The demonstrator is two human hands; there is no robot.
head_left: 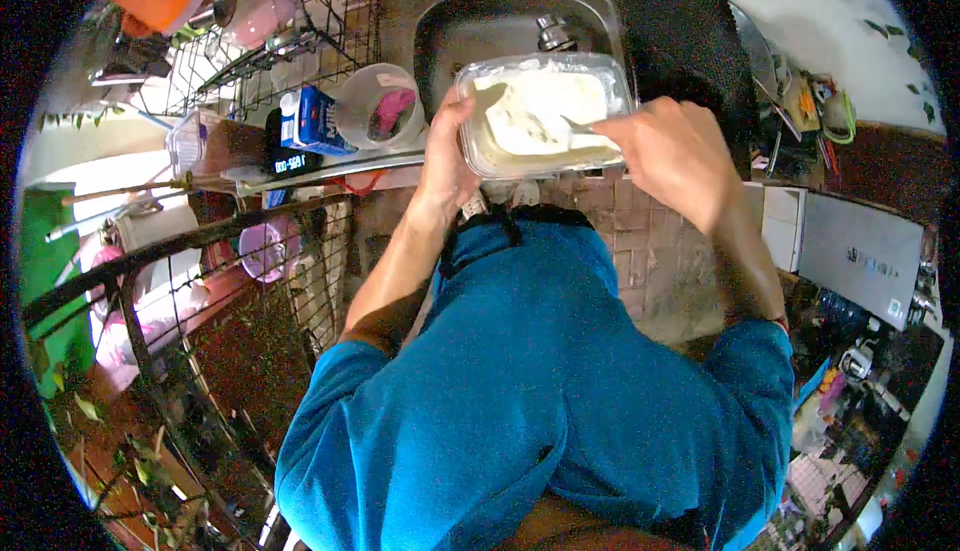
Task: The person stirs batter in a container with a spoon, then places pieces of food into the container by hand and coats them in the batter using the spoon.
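Note:
My left hand (450, 151) grips the left side of a clear rectangular plastic container (508, 166), thumb over its rim. A thick white creamy mass (545, 96) fills much of the container and smears its walls. My right hand (675, 156) is closed at the container's right edge around a pale spoon-like utensil (582, 137). The utensil's end reaches into the cream; its exact shape is hard to make out. Both hands hold these things above the front edge of the sink (440, 46).
Left of the sink stand a translucent tub (350, 101) with something pink inside and a blue milk carton (318, 121). Behind them is a black wire rack (340, 11). A dark ridged mat (675, 21) lies right of the sink. A metal railing (130, 261) runs at left.

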